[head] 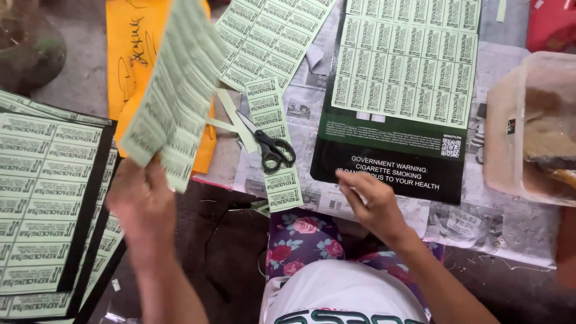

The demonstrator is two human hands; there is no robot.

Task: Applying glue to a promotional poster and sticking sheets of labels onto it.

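Observation:
My left hand (144,204) holds up a pale green sheet of printed labels (177,84), gripped at its lower edge and tilted toward the camera. My right hand (372,201) rests with fingers bent on the lower edge of a black printed board (384,162) that carries another green label sheet (408,57). Whether it pinches anything is unclear. Black-handled scissors (270,147) lie between the hands, on top of a narrow cut strip of labels (276,144).
More label sheets lie on black boards at the left (42,204) and at the top centre (270,36). An orange paper (129,48) lies behind. Newspaper (498,222) covers the floor. A translucent plastic tub (531,126) stands at the right. My flowered clothing (300,237) is below.

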